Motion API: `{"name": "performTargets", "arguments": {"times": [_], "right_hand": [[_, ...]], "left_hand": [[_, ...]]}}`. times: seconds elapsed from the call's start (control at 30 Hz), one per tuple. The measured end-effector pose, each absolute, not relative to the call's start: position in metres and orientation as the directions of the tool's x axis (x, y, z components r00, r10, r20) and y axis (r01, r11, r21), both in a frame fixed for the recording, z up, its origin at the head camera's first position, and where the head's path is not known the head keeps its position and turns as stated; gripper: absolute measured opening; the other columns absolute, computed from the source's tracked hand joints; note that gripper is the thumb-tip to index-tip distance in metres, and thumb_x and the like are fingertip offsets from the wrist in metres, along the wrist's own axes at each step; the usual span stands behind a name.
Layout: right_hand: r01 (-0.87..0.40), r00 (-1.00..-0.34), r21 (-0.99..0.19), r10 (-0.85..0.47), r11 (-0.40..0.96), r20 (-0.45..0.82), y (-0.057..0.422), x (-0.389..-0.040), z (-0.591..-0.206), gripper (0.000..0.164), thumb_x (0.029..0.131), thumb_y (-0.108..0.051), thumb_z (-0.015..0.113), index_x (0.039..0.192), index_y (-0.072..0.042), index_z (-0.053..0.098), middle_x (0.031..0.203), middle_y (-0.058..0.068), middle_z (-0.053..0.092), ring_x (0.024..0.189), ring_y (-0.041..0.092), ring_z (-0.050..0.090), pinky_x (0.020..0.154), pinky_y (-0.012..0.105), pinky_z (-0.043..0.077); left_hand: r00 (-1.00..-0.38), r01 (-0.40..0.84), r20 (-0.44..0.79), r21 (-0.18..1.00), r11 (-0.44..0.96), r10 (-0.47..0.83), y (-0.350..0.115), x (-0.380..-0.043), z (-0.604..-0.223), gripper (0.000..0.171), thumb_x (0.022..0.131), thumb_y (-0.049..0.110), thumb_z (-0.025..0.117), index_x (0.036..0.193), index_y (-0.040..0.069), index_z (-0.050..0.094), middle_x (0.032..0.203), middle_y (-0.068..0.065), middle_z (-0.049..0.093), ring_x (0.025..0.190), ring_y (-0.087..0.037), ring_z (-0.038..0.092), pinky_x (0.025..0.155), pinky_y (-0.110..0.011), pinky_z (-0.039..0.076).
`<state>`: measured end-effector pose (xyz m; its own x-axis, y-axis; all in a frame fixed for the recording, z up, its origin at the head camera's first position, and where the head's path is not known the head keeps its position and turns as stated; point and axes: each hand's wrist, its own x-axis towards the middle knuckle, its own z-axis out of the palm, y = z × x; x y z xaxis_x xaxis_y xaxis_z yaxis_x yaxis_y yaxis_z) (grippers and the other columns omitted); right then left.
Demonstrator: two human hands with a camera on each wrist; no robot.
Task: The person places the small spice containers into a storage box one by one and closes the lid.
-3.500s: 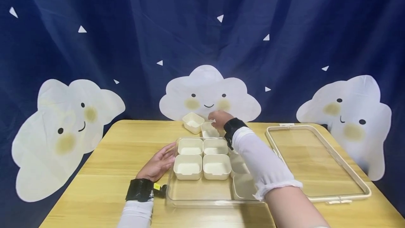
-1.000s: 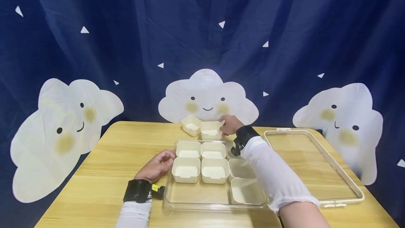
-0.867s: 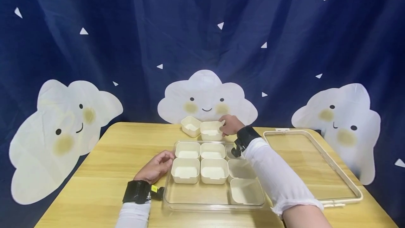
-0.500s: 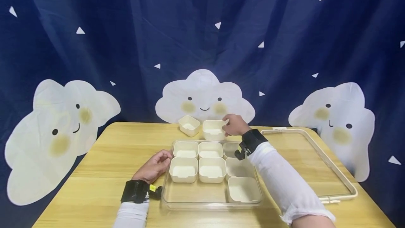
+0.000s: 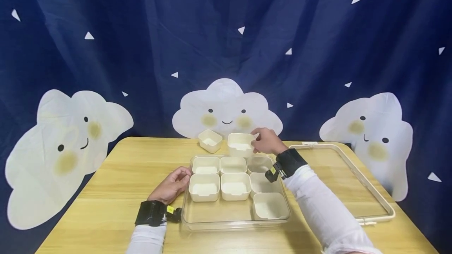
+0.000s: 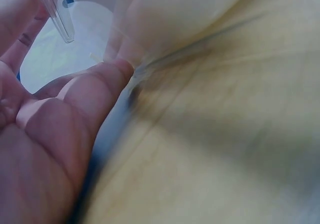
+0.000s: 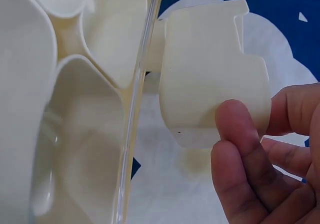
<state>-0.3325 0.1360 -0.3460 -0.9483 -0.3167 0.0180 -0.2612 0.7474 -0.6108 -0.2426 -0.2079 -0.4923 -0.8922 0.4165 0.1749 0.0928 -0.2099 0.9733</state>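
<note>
My right hand (image 5: 266,141) pinches a small cream storage bin (image 5: 241,144) by its right wall, beyond the back edge of a clear box (image 5: 212,225). In the right wrist view this bin (image 7: 210,68) hangs beside the box's clear wall, thumb on one side and fingertips on the other. Several like bins stand in the clear box, among them one bin (image 5: 270,207) alone at the front right. My left hand (image 5: 170,185) rests against the box's left side, fingers loosely bent. The left wrist view shows its thumb (image 6: 100,86) touching the clear wall's lower edge.
Another cream bin (image 5: 210,141) stands at a slant near the back edge of the wooden table (image 5: 116,191). To the right lies a clear lid (image 5: 353,179) with a cream rim. A dark blue curtain (image 5: 197,22) with printed clouds hangs behind.
My right hand has taken hold of the cream bin at the back and moved it right, away from the slanted one. My left hand stays at the box's side, its fingers more bent than before.
</note>
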Motion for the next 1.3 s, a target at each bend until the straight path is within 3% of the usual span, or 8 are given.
{"name": "performTargets", "arguments": {"times": [0.37,0.63,0.87,1.13,1.3], "right_hand": [[-0.279,-0.942,-0.641,-0.333,0.716,0.038,0.143,-0.309,-0.353,0.045,0.083,-0.004,0.056,0.128,0.005,0.055,0.076,0.006,0.064,0.065,0.026,0.069,0.059,0.027,0.048],[-0.284,-0.945,-0.638,-0.322,0.716,0.059,0.146,-0.297,-0.354,0.047,0.082,-0.004,0.057,0.129,0.003,0.056,0.077,0.005,0.063,0.060,0.015,0.065,0.059,0.029,0.045],[-0.317,-0.935,-0.633,-0.345,0.706,0.083,0.148,-0.287,-0.360,0.048,0.083,-0.004,0.058,0.130,0.003,0.055,0.072,0.001,0.063,0.058,0.018,0.066,0.060,0.029,0.045],[-0.333,-0.930,-0.647,-0.351,0.686,0.108,0.148,-0.275,-0.361,0.046,0.082,-0.002,0.058,0.128,0.003,0.056,0.074,0.002,0.063,0.057,0.014,0.064,0.058,0.031,0.047],[-0.359,-0.920,-0.641,-0.373,0.678,0.122,0.149,-0.267,-0.359,0.047,0.081,-0.001,0.058,0.127,0.003,0.057,0.073,0.001,0.063,0.056,0.013,0.065,0.066,0.031,0.048]], "left_hand": [[-0.932,0.012,0.075,0.984,-0.176,0.355,-0.206,-0.242,-0.491,0.007,0.100,0.012,0.052,0.107,0.012,0.053,0.115,-0.007,0.045,0.106,-0.016,0.046,0.088,-0.023,0.044],[-0.946,0.015,0.072,0.984,-0.178,0.317,-0.204,-0.245,-0.491,0.010,0.099,0.013,0.055,0.108,0.009,0.055,0.111,-0.008,0.048,0.101,-0.016,0.049,0.084,-0.023,0.045],[-0.946,-0.024,0.041,0.981,-0.194,0.323,-0.204,-0.246,-0.493,0.008,0.100,0.010,0.053,0.108,0.012,0.055,0.116,-0.008,0.044,0.109,-0.017,0.045,0.089,-0.023,0.044],[-0.948,-0.021,0.048,0.976,-0.215,0.315,-0.204,-0.247,-0.492,0.010,0.100,0.009,0.052,0.106,0.014,0.058,0.112,-0.005,0.049,0.105,-0.014,0.050,0.089,-0.023,0.045],[-0.949,-0.030,0.050,0.969,-0.247,0.310,-0.203,-0.246,-0.491,0.010,0.100,0.009,0.051,0.106,0.012,0.058,0.109,-0.004,0.052,0.104,-0.012,0.053,0.092,-0.024,0.045]]}}
